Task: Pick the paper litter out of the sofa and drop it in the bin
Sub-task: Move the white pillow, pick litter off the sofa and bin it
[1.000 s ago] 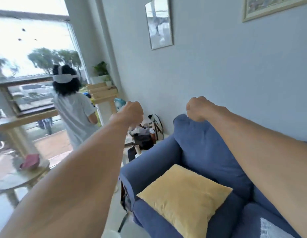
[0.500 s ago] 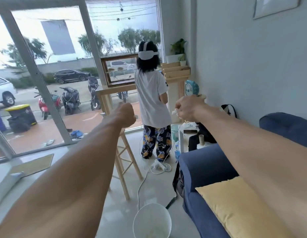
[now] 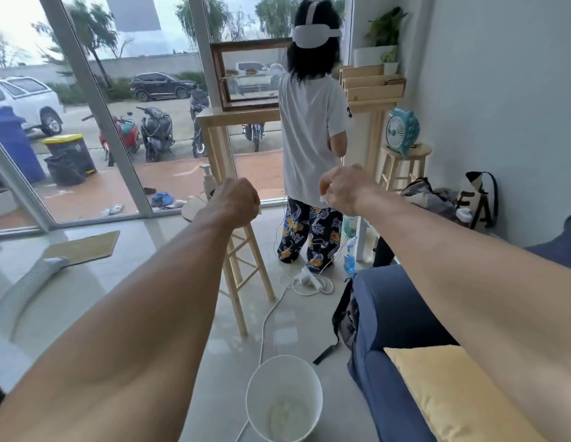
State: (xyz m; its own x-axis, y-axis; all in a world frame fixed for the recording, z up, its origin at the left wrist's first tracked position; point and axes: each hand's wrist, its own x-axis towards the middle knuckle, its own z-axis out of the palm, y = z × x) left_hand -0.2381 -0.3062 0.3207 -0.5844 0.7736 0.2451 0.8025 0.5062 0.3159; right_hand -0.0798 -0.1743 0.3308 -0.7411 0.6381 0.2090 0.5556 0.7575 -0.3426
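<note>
A glass wall [image 3: 118, 122] fills the far side of the room, with cars and scooters parked outside it. The pale floor [image 3: 134, 275] runs from there back to where I stand. Both of the person's bare forearms reach straight out across it, the left from the lower left corner and the right from the right edge.

The blue sofa [image 3: 389, 314] takes up the lower right, and the right forearm passes over it. A second person [image 3: 309, 129] in a white shirt and patterned trousers stands with their back to us near the glass, a white strap round their head. A yellow cushion [image 3: 453, 393] lies on the sofa seat. A tall wooden stool [image 3: 242, 282] stands on the floor beyond the left forearm.

The white bin [image 3: 313, 387] sits on the floor between the two forearms, just beside the sofa arm. Something pale lies in its bottom, but I cannot tell what.

The left hand [image 3: 238, 202] is a tight fist with its back towards us, and what it encloses, if anything, is hidden. The right hand [image 3: 344, 189] has its fingers curled, pinching a small scrap of white paper [image 3: 323, 199] that peeps out beneath them. Both hands are held up in the air, farther out than the bin.
</note>
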